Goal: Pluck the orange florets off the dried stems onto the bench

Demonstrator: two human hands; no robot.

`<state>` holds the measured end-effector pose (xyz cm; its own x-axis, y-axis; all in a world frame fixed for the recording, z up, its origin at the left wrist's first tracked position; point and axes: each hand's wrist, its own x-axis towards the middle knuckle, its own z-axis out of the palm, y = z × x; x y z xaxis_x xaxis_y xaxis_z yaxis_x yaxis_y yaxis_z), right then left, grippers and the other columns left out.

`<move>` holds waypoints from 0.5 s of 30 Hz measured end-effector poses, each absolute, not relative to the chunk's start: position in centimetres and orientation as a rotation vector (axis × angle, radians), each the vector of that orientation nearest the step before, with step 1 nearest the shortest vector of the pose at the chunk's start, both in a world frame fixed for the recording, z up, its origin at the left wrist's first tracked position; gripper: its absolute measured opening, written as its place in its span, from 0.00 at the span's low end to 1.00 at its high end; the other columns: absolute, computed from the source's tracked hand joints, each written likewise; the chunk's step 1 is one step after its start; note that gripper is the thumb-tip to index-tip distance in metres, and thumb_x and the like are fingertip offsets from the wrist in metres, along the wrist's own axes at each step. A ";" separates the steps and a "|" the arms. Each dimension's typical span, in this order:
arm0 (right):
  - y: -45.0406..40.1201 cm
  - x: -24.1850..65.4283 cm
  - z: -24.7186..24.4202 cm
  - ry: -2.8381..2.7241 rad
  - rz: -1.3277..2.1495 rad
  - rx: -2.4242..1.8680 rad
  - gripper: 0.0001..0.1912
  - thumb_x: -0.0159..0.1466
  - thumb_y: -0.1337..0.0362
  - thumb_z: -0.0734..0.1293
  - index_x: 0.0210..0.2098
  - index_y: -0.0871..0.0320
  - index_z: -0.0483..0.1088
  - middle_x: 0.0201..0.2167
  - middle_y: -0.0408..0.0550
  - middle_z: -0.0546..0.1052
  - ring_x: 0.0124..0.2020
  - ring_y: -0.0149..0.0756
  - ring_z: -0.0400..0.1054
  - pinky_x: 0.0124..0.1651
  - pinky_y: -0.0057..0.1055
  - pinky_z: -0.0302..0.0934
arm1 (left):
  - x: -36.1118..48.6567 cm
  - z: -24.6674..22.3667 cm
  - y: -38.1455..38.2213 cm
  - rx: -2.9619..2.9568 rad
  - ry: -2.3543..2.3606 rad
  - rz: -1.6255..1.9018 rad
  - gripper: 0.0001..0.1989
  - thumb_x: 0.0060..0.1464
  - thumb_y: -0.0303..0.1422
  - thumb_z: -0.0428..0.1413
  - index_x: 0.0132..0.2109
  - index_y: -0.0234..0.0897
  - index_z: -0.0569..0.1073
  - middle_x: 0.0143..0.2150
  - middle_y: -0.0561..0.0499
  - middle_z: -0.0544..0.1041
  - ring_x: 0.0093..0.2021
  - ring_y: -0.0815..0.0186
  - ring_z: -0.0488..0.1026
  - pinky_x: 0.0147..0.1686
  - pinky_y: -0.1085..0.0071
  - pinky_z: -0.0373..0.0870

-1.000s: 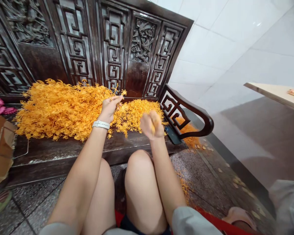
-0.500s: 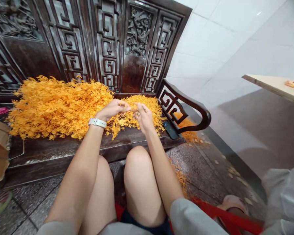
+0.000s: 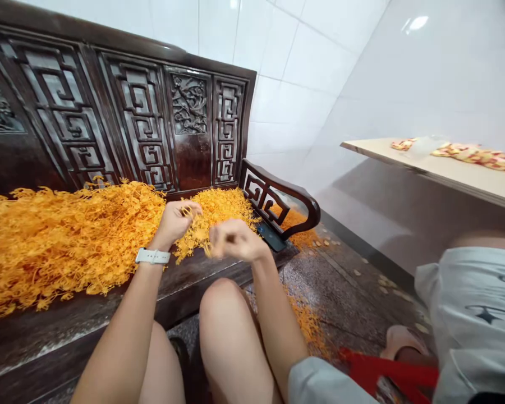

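Note:
My left hand [image 3: 173, 223], with a pale watch band on its wrist, is closed in a pinch above the bench seat. Thin orange loops of an artificial flower sprig [image 3: 187, 211] show at its fingertips. To the right and slightly nearer me, my right hand [image 3: 238, 241] has curled fingers, smeared by motion, with a blurred orange bit at their tips. Behind the hands lies a smaller heap of orange flower pieces [image 3: 225, 205]. A large heap of orange artificial flowers [image 3: 76, 241] spreads over the seat to the left.
The dark carved wooden bench [image 3: 193, 160] ends in a curved armrest [image 3: 311, 210], with a phone [image 3: 271, 237] beside it. More orange pieces [image 3: 307, 320] lie on the floor. At right are a pale tabletop [image 3: 458, 171] and a person in grey clothing [image 3: 480, 314].
My hands were close together over the smaller heap; now they are apart, the right one drawn toward me. The view has turned right and up, showing more of the pale tabletop.

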<state>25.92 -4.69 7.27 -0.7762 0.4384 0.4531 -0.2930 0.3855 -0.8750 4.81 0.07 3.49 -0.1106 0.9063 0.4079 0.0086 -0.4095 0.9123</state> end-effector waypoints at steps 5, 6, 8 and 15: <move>-8.6 28.7 6.3 -2.013 2.014 0.485 0.24 0.64 0.45 0.74 0.19 0.52 0.76 0.21 0.55 0.78 0.24 0.37 0.76 0.32 0.29 0.70 | 1.1 3.0 1.0 0.726 0.866 2.018 0.07 0.49 0.31 0.67 0.32 0.41 0.75 0.28 0.55 0.70 0.22 0.74 0.61 0.21 0.77 0.58; -8.3 28.6 6.0 -1.944 2.028 0.386 0.25 0.64 0.45 0.74 0.18 0.52 0.75 0.19 0.53 0.77 0.22 0.36 0.74 0.30 0.29 0.69 | 0.4 3.1 1.0 0.672 0.830 2.006 0.07 0.54 0.33 0.67 0.35 0.42 0.76 0.28 0.56 0.69 0.21 0.75 0.59 0.21 0.77 0.56; -6.3 27.3 5.1 -1.602 1.907 0.211 0.23 0.60 0.43 0.77 0.21 0.52 0.72 0.15 0.44 0.71 0.16 0.30 0.64 0.23 0.27 0.63 | -0.3 3.2 0.9 0.638 0.829 1.972 0.08 0.59 0.39 0.66 0.40 0.43 0.77 0.29 0.57 0.69 0.19 0.77 0.55 0.19 0.78 0.54; 0.9 22.0 1.4 -0.364 1.813 -0.660 0.10 0.61 0.69 0.73 0.31 0.57 0.67 0.21 0.36 0.69 0.17 0.22 0.52 0.18 0.18 0.50 | 2.3 3.0 0.6 0.655 1.142 1.865 0.18 0.50 0.42 0.72 0.41 0.37 0.77 0.27 0.59 0.71 0.17 0.79 0.61 0.17 0.80 0.54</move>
<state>22.02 0.93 1.36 -0.2262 0.9395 -0.2573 -0.7670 -0.3346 -0.5475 2.33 0.57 3.03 -0.5169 0.8560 0.0088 -0.3811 -0.2393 0.8930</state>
